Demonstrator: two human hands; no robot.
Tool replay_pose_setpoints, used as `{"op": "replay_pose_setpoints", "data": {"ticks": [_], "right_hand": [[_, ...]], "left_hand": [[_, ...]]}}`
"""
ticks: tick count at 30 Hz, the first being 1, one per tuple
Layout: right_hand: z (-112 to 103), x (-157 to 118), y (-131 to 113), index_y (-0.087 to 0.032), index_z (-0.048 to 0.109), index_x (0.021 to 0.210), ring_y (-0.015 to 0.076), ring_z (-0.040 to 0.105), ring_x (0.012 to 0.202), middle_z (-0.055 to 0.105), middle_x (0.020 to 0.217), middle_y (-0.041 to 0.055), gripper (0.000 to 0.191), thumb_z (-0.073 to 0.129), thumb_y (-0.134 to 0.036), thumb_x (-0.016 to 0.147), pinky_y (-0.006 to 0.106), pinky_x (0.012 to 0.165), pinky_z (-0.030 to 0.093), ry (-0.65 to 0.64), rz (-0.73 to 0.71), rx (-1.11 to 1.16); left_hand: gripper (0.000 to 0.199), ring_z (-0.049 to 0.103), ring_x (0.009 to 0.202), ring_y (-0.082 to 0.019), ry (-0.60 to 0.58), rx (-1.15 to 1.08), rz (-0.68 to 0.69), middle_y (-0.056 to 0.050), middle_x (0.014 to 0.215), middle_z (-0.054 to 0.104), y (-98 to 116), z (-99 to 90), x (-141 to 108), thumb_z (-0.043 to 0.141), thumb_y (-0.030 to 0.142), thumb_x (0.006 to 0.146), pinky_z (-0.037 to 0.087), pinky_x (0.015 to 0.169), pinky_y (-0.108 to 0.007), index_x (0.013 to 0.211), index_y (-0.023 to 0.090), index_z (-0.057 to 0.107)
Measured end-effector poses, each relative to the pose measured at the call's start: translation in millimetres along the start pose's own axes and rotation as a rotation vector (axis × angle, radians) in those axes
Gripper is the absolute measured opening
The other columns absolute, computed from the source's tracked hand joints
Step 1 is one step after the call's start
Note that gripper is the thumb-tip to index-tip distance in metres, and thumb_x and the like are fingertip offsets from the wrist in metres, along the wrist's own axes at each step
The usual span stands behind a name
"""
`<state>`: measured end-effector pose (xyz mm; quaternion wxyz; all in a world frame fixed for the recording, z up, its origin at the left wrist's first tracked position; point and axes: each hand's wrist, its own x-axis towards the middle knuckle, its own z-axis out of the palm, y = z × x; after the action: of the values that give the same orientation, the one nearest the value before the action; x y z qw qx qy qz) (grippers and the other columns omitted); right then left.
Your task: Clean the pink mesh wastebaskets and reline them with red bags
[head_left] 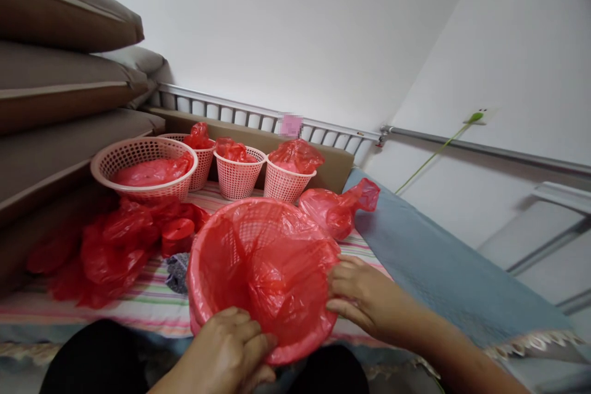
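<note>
A large round basket (263, 280) lined with a red plastic bag stands in front of me, its opening tilted toward me. The bag is folded over the rim. My left hand (240, 345) grips the near rim with curled fingers, the bag's edge under them. At the right side of the rim my right hand (353, 292) pinches the bag, fingers over the edge. Beside the basket on the left lie a red bag roll (178, 235), a heap of loose red bags (113, 249) and a grey patterned cloth (178, 272).
Behind stand a wide pink basket (104, 166) and smaller pink baskets (237, 180) holding red bags. A puffed red bag (335, 209) lies at the right. Stacked cushions (55, 83) rise on the left. A blue cover (429, 246) spreads on the right.
</note>
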<state>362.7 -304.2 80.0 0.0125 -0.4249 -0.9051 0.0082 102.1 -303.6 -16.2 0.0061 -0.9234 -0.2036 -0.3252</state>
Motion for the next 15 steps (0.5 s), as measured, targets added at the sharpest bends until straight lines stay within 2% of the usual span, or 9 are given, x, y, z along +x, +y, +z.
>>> {"op": "replay_pose_setpoints", "data": {"ticks": [2,5,8,10,12,14,15], "right_hand": [[2,-15,-2,-0.024,0.063,0.088,0.0168,0.058,0.089,0.066,0.093,0.0015,0.025,0.042,-0.036,0.093,0.036,0.088,0.039,0.061,0.018,0.041],[12,-33,4,-0.025,0.063,0.091,0.0164,0.060,0.089,0.068,0.092,0.0014,0.018,0.046,-0.031,0.092,0.035,0.086,0.043,0.129,0.039,0.035],[26,-43,13,-0.024,0.063,0.092,0.0159,0.062,0.085,0.069,0.088,0.0013,0.014,0.049,-0.026,0.090,0.033,0.080,0.048,0.320,0.057,-0.022],[36,-42,14,-0.024,0.063,0.096,0.0161,0.063,0.088,0.069,0.093,0.0028,0.015,0.049,-0.024,0.089,0.031,0.079,0.049,0.501,0.083,-0.058],[47,-35,9,-0.022,0.061,0.104,0.0176,0.061,0.100,0.067,0.107,0.0065,0.020,0.049,-0.023,0.088,0.032,0.083,0.050,0.647,0.114,-0.093],[56,-25,-3,-0.019,0.058,0.114,0.0209,0.054,0.114,0.060,0.122,0.0106,0.028,0.050,-0.024,0.088,0.037,0.091,0.046,0.706,0.124,-0.134],[59,-19,-10,-0.019,0.056,0.118,0.0227,0.051,0.119,0.057,0.127,0.0113,0.031,0.050,-0.025,0.088,0.040,0.095,0.043,0.686,0.111,-0.147]], "left_hand": [[0.033,0.061,0.055,-0.018,0.013,-0.007,-0.005,0.000,0.063,0.067,0,-0.7,-1,0.039,0.042,0.093,0.040,0.052,-0.030,0.085,0.019,0.061],[0.036,0.061,0.055,-0.018,0.005,-0.014,-0.011,-0.001,0.064,0.067,-1,-1.7,-3,0.036,0.043,0.094,0.040,0.053,-0.030,0.090,0.020,0.063],[0.035,0.061,0.056,-0.018,-0.007,-0.020,0.003,-0.001,0.066,0.068,-2,-2.3,-4,0.036,0.043,0.094,0.040,0.053,-0.029,0.095,0.020,0.062],[0.033,0.062,0.058,-0.018,-0.012,-0.020,0.010,-0.001,0.069,0.069,-3,-2.9,-5,0.039,0.043,0.093,0.041,0.056,-0.029,0.098,0.020,0.062],[0.030,0.063,0.061,-0.018,-0.033,-0.016,0.005,-0.001,0.071,0.070,-2,-3.4,-5,0.042,0.042,0.092,0.042,0.058,-0.030,0.100,0.020,0.061],[0.029,0.063,0.062,-0.019,-0.049,-0.012,0.003,-0.001,0.071,0.070,-2,-3.6,-5,0.045,0.041,0.091,0.043,0.059,-0.030,0.100,0.020,0.061],[0.028,0.063,0.061,-0.018,-0.052,-0.009,0.003,-0.001,0.070,0.070,-1,-3.4,-5,0.045,0.041,0.091,0.042,0.058,-0.029,0.100,0.020,0.061]]}}
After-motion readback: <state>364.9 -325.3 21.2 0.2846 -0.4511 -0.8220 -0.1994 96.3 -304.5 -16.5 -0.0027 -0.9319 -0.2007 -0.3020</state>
